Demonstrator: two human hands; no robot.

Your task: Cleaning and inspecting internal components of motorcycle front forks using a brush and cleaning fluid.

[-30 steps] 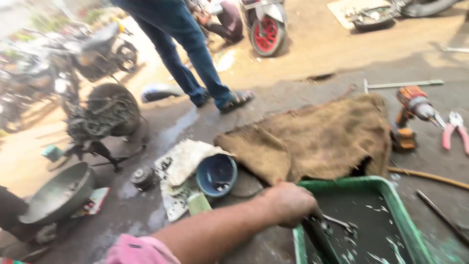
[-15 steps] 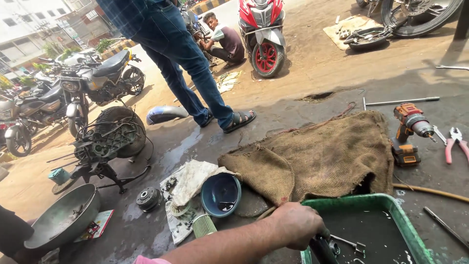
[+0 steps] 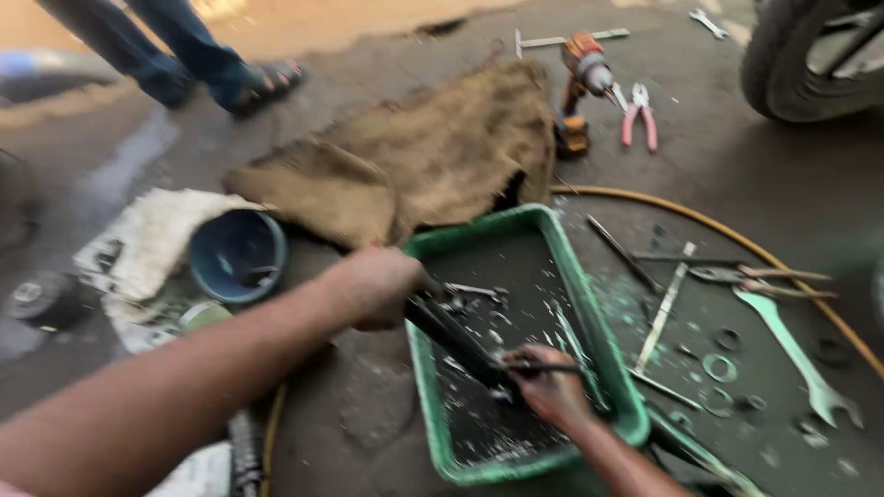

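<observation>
On oily grey ground at the far left lies a crumpled white cloth [image 3: 147, 244], and on it sits a round blue bowl [image 3: 238, 255]; what it holds is too blurred to tell. Beside it lies a small green-lidded container [image 3: 201, 316], with no label legible. Behind them a brown burlap sack [image 3: 414, 152] is spread flat, and a standing person's sandalled foot [image 3: 262, 83] shows at the top left.

In the middle, the left hand [image 3: 373, 287] is closed around the upper end of a long dark rod [image 3: 456, 336]. The rod's long axis slants from upper left down to lower right, into a green rectangular tray [image 3: 603, 368] filled with dark oily liquid and small metal parts. The right hand [image 3: 548, 387], inside the tray, has its fingers closed on the rod's lower end and on a thin dark tool.

To the right, a spanner [image 3: 796, 350], washers and loose tools lie on the ground, ringed by a yellow hose [image 3: 737, 241]. Farther back lie an orange drill [image 3: 585, 78] and red-handled pliers [image 3: 638, 112], with a tyre [image 3: 810, 60] at the top right.
</observation>
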